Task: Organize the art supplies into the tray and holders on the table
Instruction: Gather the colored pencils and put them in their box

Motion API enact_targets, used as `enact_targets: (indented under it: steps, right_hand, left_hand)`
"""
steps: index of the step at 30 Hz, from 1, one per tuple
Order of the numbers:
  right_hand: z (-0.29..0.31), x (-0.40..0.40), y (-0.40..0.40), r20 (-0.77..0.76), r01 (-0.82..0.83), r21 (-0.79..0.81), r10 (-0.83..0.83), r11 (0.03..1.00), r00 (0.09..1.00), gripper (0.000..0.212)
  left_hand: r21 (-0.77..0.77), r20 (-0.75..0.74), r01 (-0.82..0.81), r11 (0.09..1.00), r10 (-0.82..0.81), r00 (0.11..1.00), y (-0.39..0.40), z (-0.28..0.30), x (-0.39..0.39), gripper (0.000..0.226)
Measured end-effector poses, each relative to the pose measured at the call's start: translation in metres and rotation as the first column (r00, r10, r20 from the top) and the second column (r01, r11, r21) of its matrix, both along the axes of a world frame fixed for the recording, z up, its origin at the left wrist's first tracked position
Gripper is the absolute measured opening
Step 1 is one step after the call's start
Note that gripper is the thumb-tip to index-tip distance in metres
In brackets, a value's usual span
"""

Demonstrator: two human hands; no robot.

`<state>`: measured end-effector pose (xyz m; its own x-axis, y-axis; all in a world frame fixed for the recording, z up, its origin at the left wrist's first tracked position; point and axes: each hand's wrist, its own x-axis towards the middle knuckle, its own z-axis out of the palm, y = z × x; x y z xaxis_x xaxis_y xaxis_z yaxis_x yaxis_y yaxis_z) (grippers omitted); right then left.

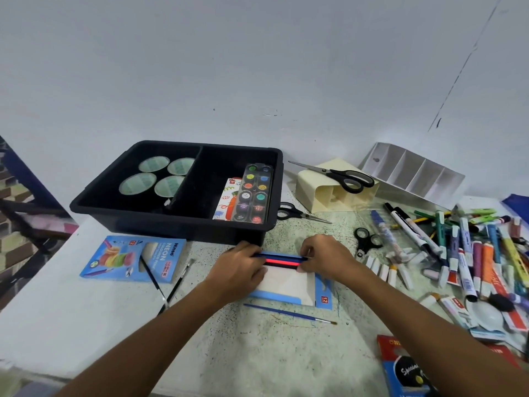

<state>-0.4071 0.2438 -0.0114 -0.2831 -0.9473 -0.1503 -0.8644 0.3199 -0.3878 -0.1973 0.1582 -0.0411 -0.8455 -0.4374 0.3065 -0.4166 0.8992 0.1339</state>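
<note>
A flat blue pencil box (289, 285) lies in front of the black tray (171, 219). Coloured pencils (282, 260), red and blue among them, lie across the box's far end. My left hand (242, 266) holds their left ends and my right hand (326, 257) pinches their right ends. The tray holds several round lidded cups (154, 179) in its left compartment. A watercolour palette (253, 193) and a small card pack (227, 203) lean in its right compartment. A cream holder (320, 193) and a white divided organiser (412, 173) lie tipped over behind, to the right.
A second blue neon pencil box (134, 257) lies at left with two thin brushes (163, 279) beside it. A blue brush (289, 312) lies near me. Three scissors (337, 174) sit by the holder. Markers, chalk and paint tubes (463, 253) pile at right.
</note>
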Motion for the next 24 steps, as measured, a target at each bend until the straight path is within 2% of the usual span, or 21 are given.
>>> enact_targets:
  steps: [4, 6, 9, 12, 15, 17, 20, 22, 24]
  right_hand:
    - [0.001, 0.004, 0.001, -0.181, -0.072, -0.016, 0.068, 0.997, 0.981, 0.031]
    - [-0.001, 0.008, 0.005, -0.258, -0.174, -0.125, 0.137, 0.977, 0.956, 0.033]
    - [-0.011, 0.019, 0.022, -0.273, -0.333, -0.269, 0.261, 0.904, 0.926, 0.052]
    - [-0.03, 0.027, 0.038, -0.264, -0.359, -0.159, 0.311, 0.92, 0.913, 0.071]
    - [-0.04, 0.031, 0.041, -0.285, -0.39, -0.053, 0.36, 0.919, 0.888, 0.076]
    - [-0.04, 0.036, 0.038, -0.25, -0.387, -0.049, 0.364, 0.921, 0.897, 0.076]
    - [-0.039, 0.041, 0.035, -0.113, -0.356, -0.089, 0.345, 0.93, 0.932, 0.077]
    - [-0.036, 0.039, 0.037, 0.01, -0.297, -0.196, 0.305, 0.935, 0.952, 0.076]
    - [-0.03, 0.035, 0.043, 0.114, -0.184, -0.334, 0.233, 0.925, 0.966, 0.073]
  left_hand:
    - [0.022, 0.065, 0.024, 0.999, -0.025, 0.998, 0.001, 0.0, 0.009, 0.035]
    - [0.038, 0.102, 0.032, 0.999, -0.035, 0.994, 0.003, 0.0, 0.013, 0.045]
    - [0.099, 0.202, 0.057, 0.993, -0.076, 0.977, 0.005, -0.005, 0.02, 0.065]
    - [0.084, 0.374, 0.077, 0.993, -0.103, 0.922, 0.004, -0.014, 0.024, 0.075]
    - [0.005, 0.462, 0.086, 0.996, -0.078, 0.883, 0.005, -0.019, 0.023, 0.079]
    - [-0.023, 0.455, 0.104, 0.994, -0.083, 0.887, 0.004, -0.021, 0.021, 0.083]
    - [0.039, 0.413, 0.094, 0.995, -0.101, 0.905, 0.003, -0.022, 0.021, 0.085]
    - [0.091, 0.372, 0.084, 0.992, -0.112, 0.921, 0.002, -0.018, 0.02, 0.086]
    - [0.159, 0.263, 0.09, 0.983, -0.13, 0.956, 0.004, -0.008, 0.017, 0.086]
